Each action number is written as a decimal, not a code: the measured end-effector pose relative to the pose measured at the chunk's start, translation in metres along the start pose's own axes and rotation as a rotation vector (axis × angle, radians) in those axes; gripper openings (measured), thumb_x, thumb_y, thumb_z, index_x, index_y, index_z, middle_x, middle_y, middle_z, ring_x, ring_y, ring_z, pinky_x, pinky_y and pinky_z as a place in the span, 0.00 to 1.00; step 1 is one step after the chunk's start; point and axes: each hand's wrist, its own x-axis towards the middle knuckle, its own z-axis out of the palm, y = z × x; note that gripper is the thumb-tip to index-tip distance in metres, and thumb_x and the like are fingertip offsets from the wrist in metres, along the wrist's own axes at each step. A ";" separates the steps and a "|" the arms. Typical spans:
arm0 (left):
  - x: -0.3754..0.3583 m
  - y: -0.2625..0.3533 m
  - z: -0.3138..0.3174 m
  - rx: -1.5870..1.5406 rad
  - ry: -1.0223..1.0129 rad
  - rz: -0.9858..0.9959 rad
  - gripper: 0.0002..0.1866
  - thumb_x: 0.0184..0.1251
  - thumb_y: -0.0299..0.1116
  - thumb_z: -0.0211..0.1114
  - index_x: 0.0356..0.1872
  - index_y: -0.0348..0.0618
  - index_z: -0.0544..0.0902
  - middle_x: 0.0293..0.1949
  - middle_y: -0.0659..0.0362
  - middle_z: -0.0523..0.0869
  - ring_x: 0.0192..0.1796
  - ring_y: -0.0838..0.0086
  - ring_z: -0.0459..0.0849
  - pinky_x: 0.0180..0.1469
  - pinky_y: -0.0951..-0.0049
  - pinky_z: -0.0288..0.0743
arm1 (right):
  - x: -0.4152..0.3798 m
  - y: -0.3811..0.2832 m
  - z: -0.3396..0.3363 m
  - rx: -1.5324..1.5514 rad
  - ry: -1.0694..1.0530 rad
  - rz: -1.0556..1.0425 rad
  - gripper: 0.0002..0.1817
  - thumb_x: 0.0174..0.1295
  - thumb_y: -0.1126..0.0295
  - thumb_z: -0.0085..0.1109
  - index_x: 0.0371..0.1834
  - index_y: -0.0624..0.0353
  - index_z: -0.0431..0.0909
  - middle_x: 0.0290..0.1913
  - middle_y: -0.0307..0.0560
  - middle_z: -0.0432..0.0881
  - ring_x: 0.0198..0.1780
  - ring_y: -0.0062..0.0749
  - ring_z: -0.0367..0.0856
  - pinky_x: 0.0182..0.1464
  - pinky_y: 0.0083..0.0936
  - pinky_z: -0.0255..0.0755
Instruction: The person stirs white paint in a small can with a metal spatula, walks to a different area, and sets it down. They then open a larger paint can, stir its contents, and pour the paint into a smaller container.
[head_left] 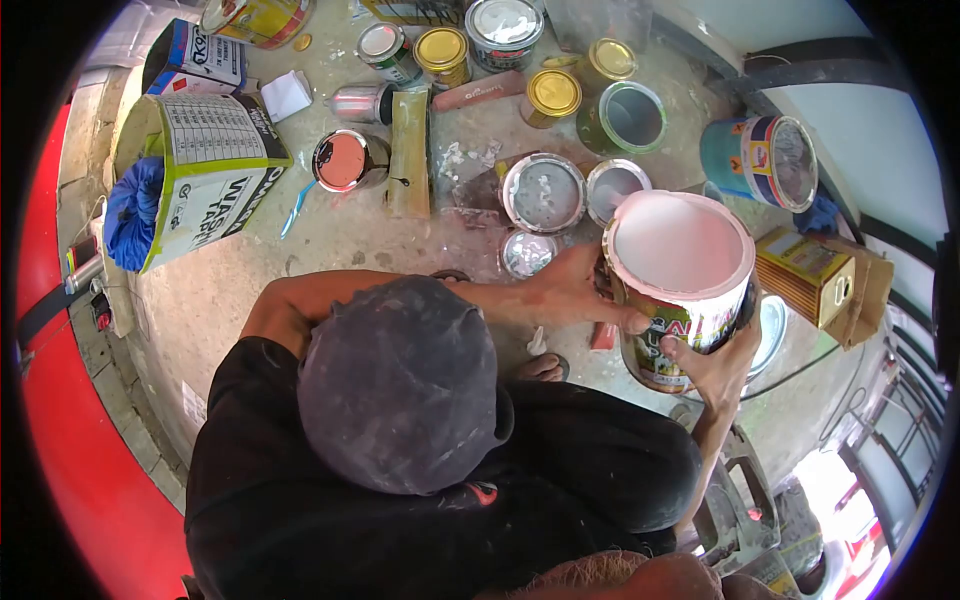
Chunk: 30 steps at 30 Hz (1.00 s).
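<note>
Neither my left hand nor my right hand shows. A co-worker in a dark cap [400, 385] and black clothes crouches below the camera. Both hands of the co-worker hold a large paint can [665, 355] with a pink rim and pale pink inside, one hand [575, 290] at its left side, the other [715, 365] at its lower right. Beside it on the floor stand open cans with grey contents [543, 195] [618, 188]. Some bare skin [640, 580] shows at the bottom edge; whose it is, I cannot tell.
A can of orange-red paint [341, 161] stands left of a dirty flat strip [409, 155]. A large tape box [215, 180] with blue cloth [135, 215] lies at the left. At the right are a teal can [730, 160], a cardboard box [865, 300] and a chair [745, 480].
</note>
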 end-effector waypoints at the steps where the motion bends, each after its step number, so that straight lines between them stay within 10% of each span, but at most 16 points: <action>1: 0.000 0.001 0.000 -0.015 -0.004 -0.020 0.47 0.56 0.37 0.89 0.73 0.32 0.72 0.59 0.53 0.87 0.62 0.68 0.85 0.64 0.64 0.81 | 0.000 0.000 0.000 -0.001 0.001 0.000 0.68 0.34 0.47 0.91 0.77 0.72 0.65 0.65 0.60 0.82 0.67 0.47 0.82 0.72 0.41 0.73; 14: -0.003 -0.009 0.004 0.101 0.084 0.091 0.53 0.50 0.44 0.92 0.74 0.31 0.71 0.65 0.47 0.85 0.68 0.63 0.82 0.71 0.62 0.77 | -0.009 0.010 0.004 0.098 0.018 -0.005 0.71 0.34 0.47 0.93 0.79 0.73 0.61 0.68 0.61 0.79 0.69 0.47 0.80 0.73 0.41 0.72; 20: -0.015 0.010 0.008 0.689 0.242 0.236 0.61 0.34 0.54 0.95 0.70 0.30 0.74 0.56 0.42 0.90 0.58 0.58 0.91 0.63 0.60 0.84 | -0.050 0.034 0.018 0.190 0.134 0.049 0.75 0.33 0.51 0.95 0.82 0.73 0.54 0.76 0.62 0.69 0.76 0.45 0.70 0.80 0.43 0.60; 30: -0.036 0.044 0.019 1.288 0.195 0.630 0.66 0.31 0.67 0.90 0.74 0.36 0.76 0.48 0.45 0.92 0.46 0.53 0.94 0.48 0.60 0.86 | -0.099 0.059 0.049 0.365 0.127 0.055 0.66 0.34 0.58 0.95 0.77 0.70 0.64 0.67 0.53 0.80 0.66 0.38 0.81 0.67 0.37 0.77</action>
